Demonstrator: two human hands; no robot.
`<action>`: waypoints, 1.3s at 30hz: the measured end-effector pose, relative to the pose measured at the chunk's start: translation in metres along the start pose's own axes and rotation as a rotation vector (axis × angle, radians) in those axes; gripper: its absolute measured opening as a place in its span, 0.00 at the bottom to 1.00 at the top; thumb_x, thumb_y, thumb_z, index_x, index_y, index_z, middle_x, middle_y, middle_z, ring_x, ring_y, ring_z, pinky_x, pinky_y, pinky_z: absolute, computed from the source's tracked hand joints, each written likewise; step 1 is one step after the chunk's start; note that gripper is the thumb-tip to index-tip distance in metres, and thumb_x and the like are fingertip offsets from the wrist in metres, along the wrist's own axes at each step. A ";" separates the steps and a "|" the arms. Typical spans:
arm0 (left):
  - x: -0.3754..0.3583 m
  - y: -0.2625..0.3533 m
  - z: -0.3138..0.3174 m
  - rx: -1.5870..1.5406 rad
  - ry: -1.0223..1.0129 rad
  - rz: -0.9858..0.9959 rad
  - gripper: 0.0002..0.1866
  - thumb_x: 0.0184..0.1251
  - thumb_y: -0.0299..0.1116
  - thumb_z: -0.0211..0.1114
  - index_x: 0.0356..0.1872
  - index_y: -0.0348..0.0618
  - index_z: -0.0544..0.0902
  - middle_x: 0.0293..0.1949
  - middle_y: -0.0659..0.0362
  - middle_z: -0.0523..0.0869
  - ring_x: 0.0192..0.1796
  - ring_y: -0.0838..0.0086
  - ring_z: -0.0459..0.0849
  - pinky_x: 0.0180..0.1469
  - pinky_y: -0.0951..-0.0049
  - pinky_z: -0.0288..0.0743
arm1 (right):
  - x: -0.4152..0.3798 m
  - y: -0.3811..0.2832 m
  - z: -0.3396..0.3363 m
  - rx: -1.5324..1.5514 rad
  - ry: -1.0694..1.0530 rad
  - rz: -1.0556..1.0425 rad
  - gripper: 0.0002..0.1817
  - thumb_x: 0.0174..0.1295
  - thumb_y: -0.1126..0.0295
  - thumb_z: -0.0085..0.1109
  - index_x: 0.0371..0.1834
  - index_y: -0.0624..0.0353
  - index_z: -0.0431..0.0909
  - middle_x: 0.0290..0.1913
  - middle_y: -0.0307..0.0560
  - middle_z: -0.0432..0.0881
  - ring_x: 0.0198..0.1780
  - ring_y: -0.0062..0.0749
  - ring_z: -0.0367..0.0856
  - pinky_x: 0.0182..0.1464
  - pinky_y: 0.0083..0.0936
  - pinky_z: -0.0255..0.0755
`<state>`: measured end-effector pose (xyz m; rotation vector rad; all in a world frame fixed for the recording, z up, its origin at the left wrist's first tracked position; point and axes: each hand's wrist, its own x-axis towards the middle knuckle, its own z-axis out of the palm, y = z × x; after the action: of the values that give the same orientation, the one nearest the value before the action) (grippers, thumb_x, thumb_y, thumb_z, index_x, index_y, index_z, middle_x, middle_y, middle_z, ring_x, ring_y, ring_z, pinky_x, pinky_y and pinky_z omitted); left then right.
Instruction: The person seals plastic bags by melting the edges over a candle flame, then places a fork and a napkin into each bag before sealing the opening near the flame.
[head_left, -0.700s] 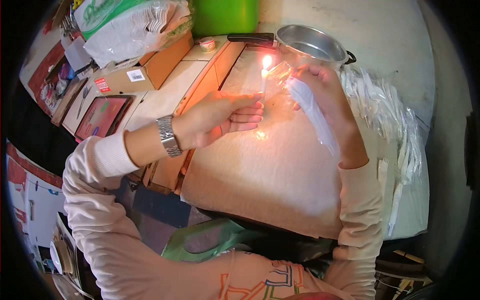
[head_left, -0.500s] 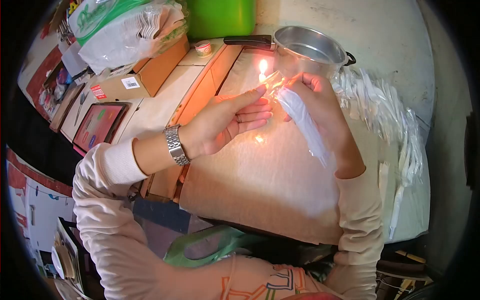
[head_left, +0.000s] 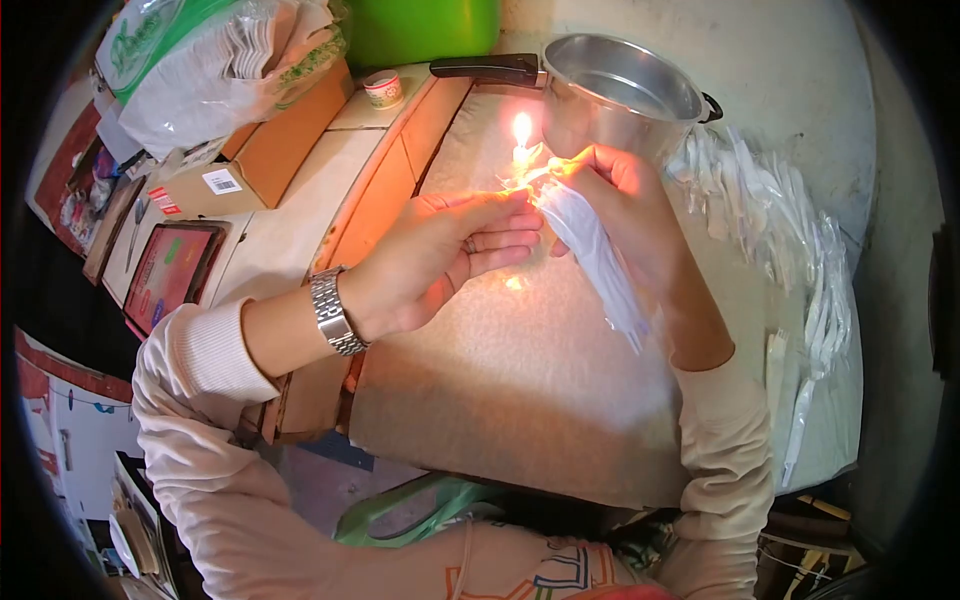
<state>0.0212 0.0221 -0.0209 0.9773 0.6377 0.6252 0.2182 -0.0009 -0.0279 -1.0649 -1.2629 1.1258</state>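
A lit candle stands on the board close in front of my hands. Just below its flame, the open end of a clear plastic sleeve glows in the light. Inside this packet of white plastic cutlery, the pale pieces slant down toward me. My right hand pinches the packet near its top, fingers curled. From the other side, my left hand, with a metal watch at the wrist, pinches the sleeve's end between thumb and forefinger; its other fingers are extended.
A steel pot with a black handle stands behind the candle. Several similar packets are heaped on the right. On the left are a cardboard box, a small paper cup and a red-faced tablet-like case. The board lies under my hands.
My left thumb and forefinger have closed on the sleeve's end. Both hands have shifted slightly, and the packet's top sits nearer the candle. The whole view has tilted a little.
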 end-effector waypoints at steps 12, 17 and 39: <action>0.000 0.000 0.000 -0.043 0.022 -0.010 0.13 0.69 0.33 0.57 0.47 0.35 0.78 0.43 0.55 0.83 0.44 0.77 0.82 0.52 0.77 0.77 | 0.000 -0.006 0.004 -0.040 -0.001 0.067 0.10 0.60 0.69 0.54 0.32 0.69 0.74 0.28 0.48 0.80 0.26 0.27 0.80 0.25 0.27 0.80; 0.001 0.000 -0.001 -0.022 0.073 -0.062 0.13 0.68 0.33 0.58 0.47 0.35 0.79 0.42 0.56 0.84 0.42 0.77 0.83 0.50 0.79 0.78 | 0.000 -0.002 0.007 -0.009 0.009 0.062 0.11 0.61 0.69 0.55 0.32 0.69 0.74 0.28 0.48 0.80 0.25 0.27 0.80 0.25 0.27 0.79; 0.000 -0.002 0.000 -0.008 0.035 -0.005 0.11 0.69 0.34 0.57 0.44 0.38 0.80 0.40 0.60 0.85 0.41 0.80 0.83 0.48 0.82 0.78 | 0.006 0.002 0.007 0.035 -0.009 0.005 0.10 0.60 0.70 0.54 0.30 0.69 0.74 0.26 0.49 0.80 0.24 0.26 0.80 0.23 0.26 0.78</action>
<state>0.0216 0.0217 -0.0231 0.9591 0.6679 0.6409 0.2109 0.0051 -0.0290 -1.0389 -1.2436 1.1533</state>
